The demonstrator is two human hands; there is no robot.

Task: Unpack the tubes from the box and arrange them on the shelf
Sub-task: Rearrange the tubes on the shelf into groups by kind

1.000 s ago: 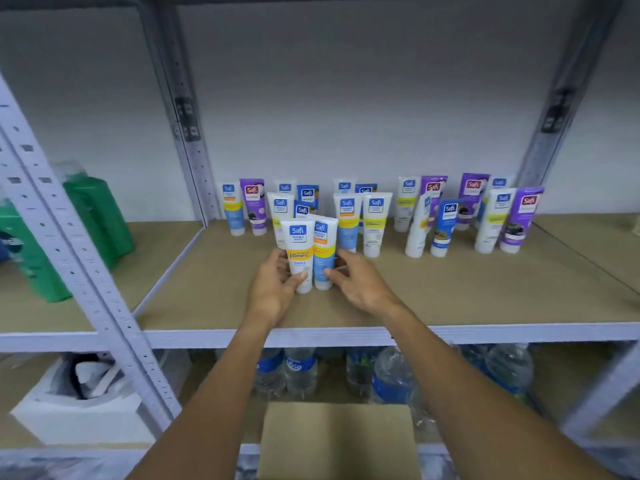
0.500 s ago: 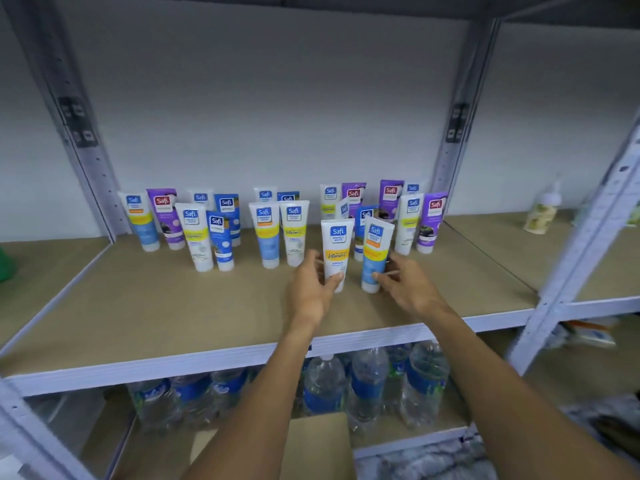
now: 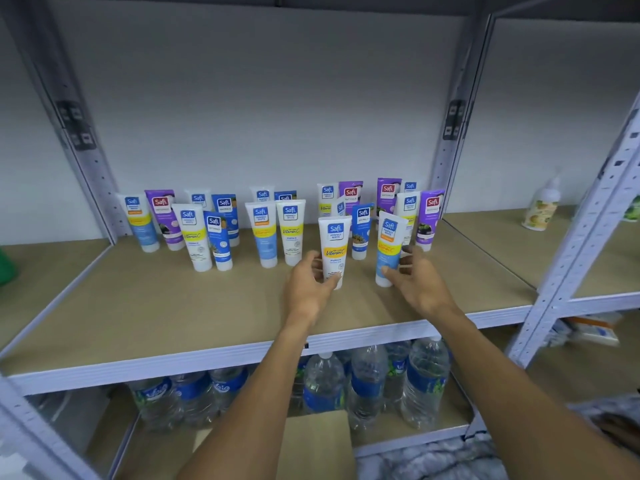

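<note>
On the tan shelf board [image 3: 145, 306] several tubes stand upright on their caps in rows near the back wall. In front of them my left hand [image 3: 308, 285] grips a white tube with a yellow band [image 3: 334, 251], thumb across its lower part. My right hand [image 3: 415, 282] holds a white and light-blue tube [image 3: 388, 251] that leans slightly left, fingers behind it and thumb at its cap. Both tubes rest on the board, a hand's width apart. A flap of the cardboard box [image 3: 318, 441] shows low between my forearms.
Water bottles [image 3: 367, 382] fill the lower shelf. Grey metal uprights [image 3: 585, 230] frame the bay on both sides. A pump bottle [image 3: 542, 206] stands on the neighbouring shelf to the right, and a green object [image 3: 5, 268] sits at the left edge.
Both hands carried the two front tubes from the left-middle of the shelf to the right side, and the tubes have been spread apart. The view has swung right.
</note>
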